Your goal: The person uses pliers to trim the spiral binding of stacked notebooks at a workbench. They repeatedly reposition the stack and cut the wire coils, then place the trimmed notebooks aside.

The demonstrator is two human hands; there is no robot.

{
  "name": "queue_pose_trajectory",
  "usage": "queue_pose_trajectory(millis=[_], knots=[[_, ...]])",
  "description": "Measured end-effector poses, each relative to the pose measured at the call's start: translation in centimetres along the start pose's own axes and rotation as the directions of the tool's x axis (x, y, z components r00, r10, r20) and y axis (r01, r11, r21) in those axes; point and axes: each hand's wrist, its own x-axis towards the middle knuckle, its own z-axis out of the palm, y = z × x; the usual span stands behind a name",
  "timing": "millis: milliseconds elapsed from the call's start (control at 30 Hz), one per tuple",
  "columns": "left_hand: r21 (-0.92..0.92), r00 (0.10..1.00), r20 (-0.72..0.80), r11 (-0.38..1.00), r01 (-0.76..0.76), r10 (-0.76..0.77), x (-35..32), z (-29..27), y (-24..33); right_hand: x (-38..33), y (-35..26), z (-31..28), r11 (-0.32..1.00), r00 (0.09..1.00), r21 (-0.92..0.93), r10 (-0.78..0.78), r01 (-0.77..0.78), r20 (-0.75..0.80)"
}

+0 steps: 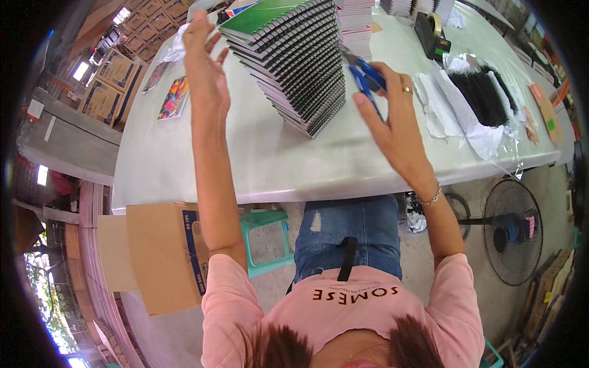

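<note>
A tall slanted stack of spiral-bound notebooks (288,61) with green covers stands on the white table (245,159). My left hand (204,61) is raised at the stack's left side, fingers apart and empty, close to the top covers. My right hand (392,116) hovers at the stack's right side and grips a blue plier-like hand tool (367,76), whose tip points toward the wire spirals.
A pile of black spiral bindings (481,95) lies on white paper and plastic at the right. A black tape dispenser (431,34) sits at the back. Colourful booklets (175,98) lie at the left. Below the table are a cardboard box (162,254), a green stool (267,239) and a floor fan (512,230).
</note>
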Motion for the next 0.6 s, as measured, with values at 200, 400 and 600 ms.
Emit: queue_pose_trajectory(millis=[200, 400, 600], knots=[[0.096, 0.996, 0.034, 0.993, 0.075, -0.079, 0.5, 3.0, -0.5, 1.5, -4.2, 2.5, 0.971, 0.966, -0.082, -0.233, 0.225, -0.112], [0.013, 0.993, 0.087, 0.997, 0.082, -0.083, 0.4, 3.1, -0.7, 2.0, -4.6, 4.0, 0.963, 0.955, -0.127, -0.255, 0.237, -0.149], [0.058, 0.984, 0.149, 0.995, 0.086, -0.093, 1.4, 2.1, -1.5, 2.1, -4.3, 4.3, 0.945, 0.937, -0.183, -0.304, 0.273, -0.172]])
